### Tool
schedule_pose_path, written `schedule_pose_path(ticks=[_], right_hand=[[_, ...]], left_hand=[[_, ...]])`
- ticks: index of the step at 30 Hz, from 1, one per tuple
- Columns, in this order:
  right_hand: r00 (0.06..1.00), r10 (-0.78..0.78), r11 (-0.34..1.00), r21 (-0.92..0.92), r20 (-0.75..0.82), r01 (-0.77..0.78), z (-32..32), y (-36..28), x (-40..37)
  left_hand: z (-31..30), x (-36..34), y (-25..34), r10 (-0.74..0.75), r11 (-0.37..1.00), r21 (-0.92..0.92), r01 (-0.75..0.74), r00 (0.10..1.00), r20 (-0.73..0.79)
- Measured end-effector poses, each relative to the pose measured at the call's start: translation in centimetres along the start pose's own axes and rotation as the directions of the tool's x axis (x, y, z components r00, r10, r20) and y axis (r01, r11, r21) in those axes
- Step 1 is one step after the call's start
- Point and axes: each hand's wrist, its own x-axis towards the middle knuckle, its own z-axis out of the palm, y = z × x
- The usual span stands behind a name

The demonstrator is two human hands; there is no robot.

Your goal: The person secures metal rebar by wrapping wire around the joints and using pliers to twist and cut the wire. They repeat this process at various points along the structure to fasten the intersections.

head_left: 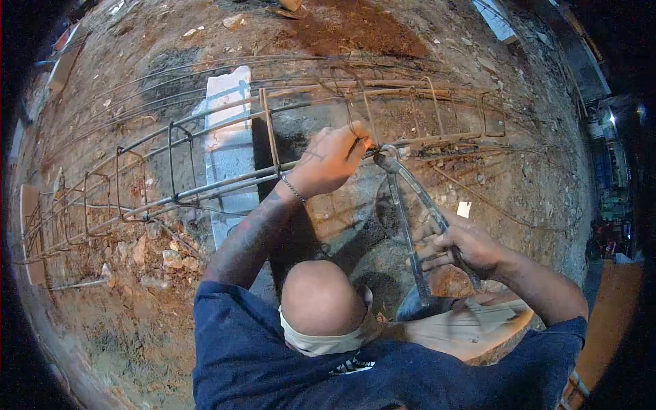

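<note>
My left hand [335, 156] is closed around the rebar cage [225, 183], where a thin stirrup meets a lower long bar. Its fingertips hide the exact spot and any tie wire there. Just right of them, the jaws of a pair of pincers [406, 225] touch that same bar. My right hand [471, 247] grips the pincers by their long dark handles, which stand apart in a V, its fingers reaching between them. A pale board [229, 154] lies under the cage, left of my left hand.
A head [321, 301] with a pale band and a navy shirt [410, 372] fill the bottom middle. More loose bars [171, 74] run behind the cage. Rubble [171, 260] lies at left on the dirt. A brown panel [615, 321] stands at far right.
</note>
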Motion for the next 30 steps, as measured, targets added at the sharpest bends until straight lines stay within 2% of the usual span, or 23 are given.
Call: schedule_pose_path(ticks=[1,5,7,8,10,11,13,15,16,18,19,21,22,24,25,27,28,30], right_hand=[[1.0,0.002,1.0,-0.003,-0.007,-0.002,0.4,-0.2,0.0],[0.997,0.023,1.0,0.004,-0.068,-0.022,1.3,-0.6,-0.5],[0.997,0.012,0.999,0.032,-0.079,-0.009,1.4,-0.9,-0.8],[0.996,0.027,1.0,0.006,-0.089,-0.027,1.5,-1.2,-0.7],[0.994,0.04,0.999,-0.023,-0.102,-0.042,1.9,-1.8,-0.7],[0.993,0.036,0.997,-0.059,-0.116,-0.043,2.2,-2.0,-0.8],[0.99,0.025,0.994,-0.099,-0.136,-0.038,2.3,-2.5,-1.1],[0.99,0.0,0.965,-0.261,-0.14,-0.037,2.1,-2.9,-1.2],[0.99,-0.002,0.964,-0.264,-0.142,-0.035,2.2,-3.5,-1.2],[0.993,-0.112,0.795,-0.602,-0.032,0.07,2.8,-4.6,-1.3],[0.993,-0.115,0.794,-0.603,-0.035,0.071,3.2,-4.7,-1.4],[0.99,0.009,0.943,-0.328,-0.142,-0.056,4.1,-5.2,-1.5],[0.99,0.007,0.943,-0.329,-0.144,-0.055,4.7,-5.4,-1.6],[0.98,-0.002,0.984,-0.175,-0.201,-0.034,6.0,-5.5,-1.8],[0.98,-0.003,0.984,-0.174,-0.2,-0.033,6.1,-5.8,-1.8],[0.97,0.059,0.894,-0.42,-0.235,-0.156,6.1,-6.5,-1.8],[0.971,0.057,0.894,-0.421,-0.234,-0.154,6.2,-6.7,-1.8],[0.953,0.032,0.811,-0.549,-0.301,-0.201,6.4,-6.9,-1.8]], left_hand=[[0.0,-0.2,-0.3,0.068,0.998,-0.004,-0.068,0.996,-0.053],[0.1,-0.3,-0.7,0.12,0.993,-0.004,-0.12,0.991,-0.066],[-0.2,-0.4,-0.2,0.027,0.999,-0.032,-0.026,0.999,0.029],[-0.1,-0.6,-0.4,0.032,0.999,-0.035,-0.031,0.999,0.027],[0.4,-0.9,-1.1,0.194,0.981,0.032,-0.192,0.979,-0.063],[0.6,-1.0,-1.5,0.198,0.98,0.029,-0.196,0.978,-0.066],[0.4,-0.9,-1.6,0.13,0.989,0.065,-0.132,0.991,0.031],[-0.2,-1.0,-0.9,0.117,0.99,0.067,-0.121,0.991,0.058],[-0.4,-1.0,-0.5,0.098,0.992,0.07,-0.104,0.991,0.089],[0.0,-1.1,-1.1,0.118,0.99,0.067,-0.122,0.991,0.066],[0.2,-1.1,-1.2,0.135,0.988,0.064,-0.137,0.99,0.043],[0.3,-1.1,-1.3,0.132,0.99,0.048,-0.134,0.99,0.045],[0.2,-1.1,-1.3,0.124,0.992,0.032,-0.126,0.991,0.053],[0.3,-1.1,-1.3,0.133,0.99,0.037,-0.135,0.99,0.048],[0.2,-1.1,-1.3,0.141,0.989,0.04,-0.143,0.989,0.043],[0.2,-1.1,-1.3,0.115,0.992,0.05,-0.118,0.991,0.068],[0.1,-1.1,-1.2,0.089,0.994,0.061,-0.095,0.992,0.091],[0.2,-1.1,-1.0,0.104,0.992,0.06,-0.109,0.991,0.079]])
